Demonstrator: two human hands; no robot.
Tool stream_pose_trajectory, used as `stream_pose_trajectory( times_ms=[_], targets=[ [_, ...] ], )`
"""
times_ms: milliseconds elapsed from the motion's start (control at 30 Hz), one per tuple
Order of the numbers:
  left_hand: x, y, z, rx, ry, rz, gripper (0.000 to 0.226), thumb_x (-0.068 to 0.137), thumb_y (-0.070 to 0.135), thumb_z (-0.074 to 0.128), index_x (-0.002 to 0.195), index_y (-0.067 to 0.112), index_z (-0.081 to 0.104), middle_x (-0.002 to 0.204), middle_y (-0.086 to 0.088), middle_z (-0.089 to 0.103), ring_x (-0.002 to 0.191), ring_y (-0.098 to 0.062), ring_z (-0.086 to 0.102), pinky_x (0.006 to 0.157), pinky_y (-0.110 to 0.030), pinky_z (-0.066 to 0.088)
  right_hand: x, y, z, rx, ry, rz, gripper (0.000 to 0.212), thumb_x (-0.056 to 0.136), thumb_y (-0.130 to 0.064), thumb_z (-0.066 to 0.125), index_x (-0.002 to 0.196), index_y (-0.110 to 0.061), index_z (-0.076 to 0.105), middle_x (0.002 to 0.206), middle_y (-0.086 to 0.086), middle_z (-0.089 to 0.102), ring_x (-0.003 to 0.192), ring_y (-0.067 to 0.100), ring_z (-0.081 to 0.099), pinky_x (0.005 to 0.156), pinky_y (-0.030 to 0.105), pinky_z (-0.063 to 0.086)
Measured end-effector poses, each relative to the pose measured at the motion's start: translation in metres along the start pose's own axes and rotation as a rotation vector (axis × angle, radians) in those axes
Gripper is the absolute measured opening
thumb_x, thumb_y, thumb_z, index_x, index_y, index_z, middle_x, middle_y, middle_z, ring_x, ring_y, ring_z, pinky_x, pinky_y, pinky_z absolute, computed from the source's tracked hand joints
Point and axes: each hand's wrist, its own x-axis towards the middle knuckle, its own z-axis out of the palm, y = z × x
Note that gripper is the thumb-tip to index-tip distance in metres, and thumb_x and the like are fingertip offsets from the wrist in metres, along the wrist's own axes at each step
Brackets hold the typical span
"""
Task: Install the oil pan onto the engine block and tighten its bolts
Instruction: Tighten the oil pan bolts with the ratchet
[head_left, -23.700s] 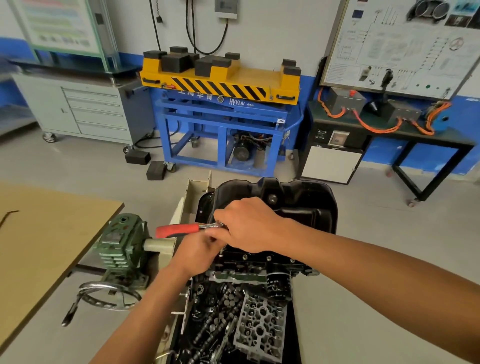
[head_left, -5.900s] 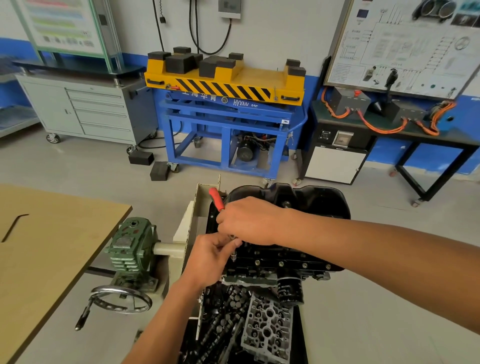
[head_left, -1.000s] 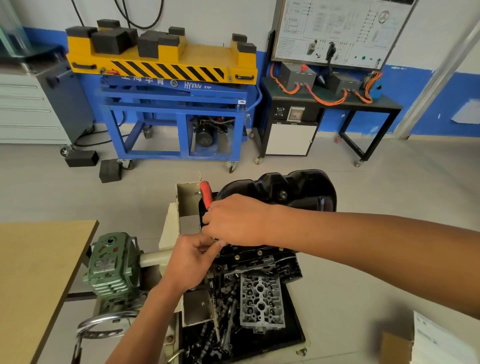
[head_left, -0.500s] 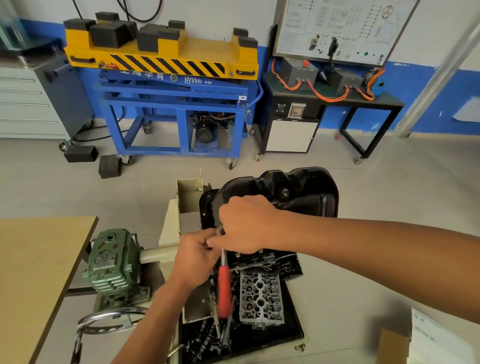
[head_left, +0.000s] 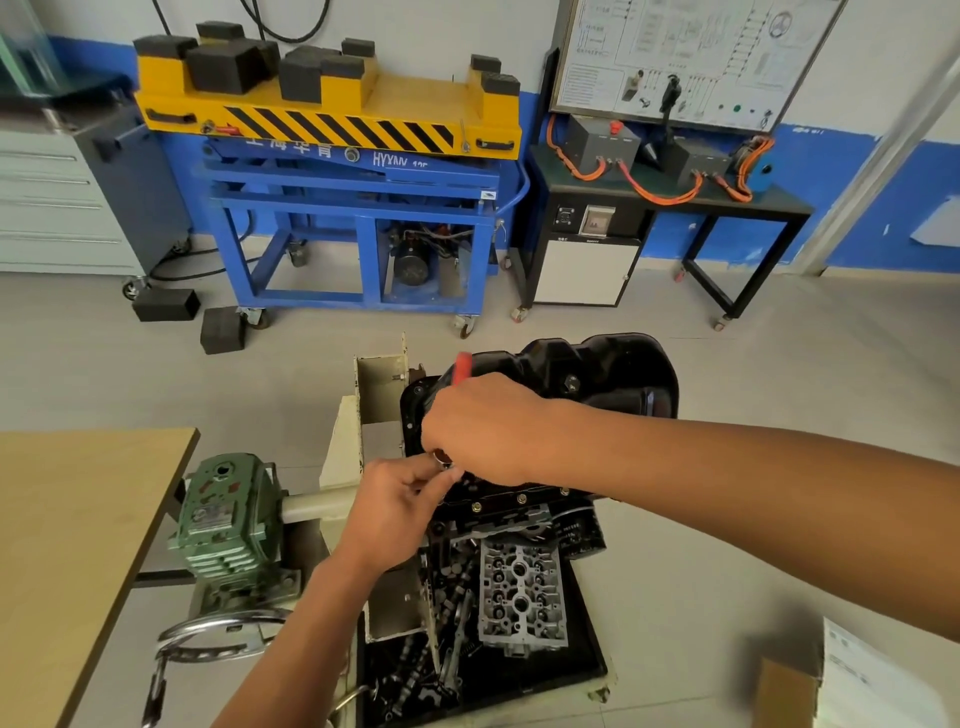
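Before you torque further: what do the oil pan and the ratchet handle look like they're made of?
Oil pan: probably stamped sheet metal with glossy black paint; it shows rounded pressed contours and sharp highlights. Ratchet handle: a red grip, likely plastic or rubber, though it is blurred and mostly hidden by the right hand.

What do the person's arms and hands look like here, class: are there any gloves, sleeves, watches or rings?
Both arms are bare as far as the picture shows them, with no sleeve in sight. The left hand and the right hand wear no gloves. No watch, wristband or ring can be seen on either, though some fingers are hidden.
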Motion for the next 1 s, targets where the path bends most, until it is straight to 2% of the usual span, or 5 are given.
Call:
stream_pose_trajectory(
  times_ms=[300,467,733,833,1000],
  targets=[
    [-0.003,-0.003,0.000,-0.035,0.049,-0.094,0.022,0.088,0.027,0.068,0.075,0.010,0.075,0.065,0.002,0.069,0.056,-0.021,0.059,0.053,-0.037,0.049,0.003,0.000,0.010,-0.050,0.012,-0.111,0.015,0.090,-0.008,0.058,0.101,-0.016,0.062,0.096,0.001,0.062,0.090,0.023,0.061,0.070,0.041,0.056],
    [-0.003,0.001,0.005,-0.069,0.034,-0.092,0.014,0.091,0.018,0.069,0.088,0.030,0.075,0.081,0.015,0.076,0.074,-0.004,0.072,0.065,-0.018,0.055,0.001,0.000,0.008,-0.072,0.036,-0.012,0.015,0.087,-0.010,0.064,0.078,-0.016,0.053,0.071,0.000,0.042,0.054,0.019,0.043,0.048,0.033,0.039],
    [-0.003,-0.010,0.014,0.025,0.110,-0.089,0.028,0.077,-0.020,0.066,0.062,0.003,0.069,0.060,-0.009,0.066,0.052,-0.018,0.052,0.050,-0.040,0.044,-0.006,-0.018,0.029,0.286,0.193,0.392,0.048,0.091,-0.053,0.050,0.055,-0.021,0.044,0.057,-0.002,0.046,0.050,0.016,0.043,0.046,0.028,0.024],
    [-0.002,-0.011,0.012,-0.010,0.095,-0.039,0.025,0.085,-0.004,0.063,0.060,-0.007,0.064,0.057,-0.019,0.062,0.051,-0.038,0.054,0.048,-0.047,0.047,-0.006,-0.016,0.026,0.304,0.192,0.379,0.046,0.091,-0.052,0.053,0.059,-0.021,0.043,0.060,-0.002,0.046,0.052,0.016,0.044,0.047,0.028,0.024],
    [0.000,-0.002,0.004,0.065,0.039,0.091,0.051,0.097,0.040,0.059,0.068,-0.002,0.065,0.050,-0.007,0.046,0.045,-0.021,0.035,0.044,-0.034,0.032,-0.005,-0.006,0.020,0.227,0.113,0.223,0.045,0.089,-0.026,0.069,0.064,-0.020,0.031,0.066,-0.003,0.033,0.052,0.014,0.032,0.046,0.029,0.020]
  ],
)
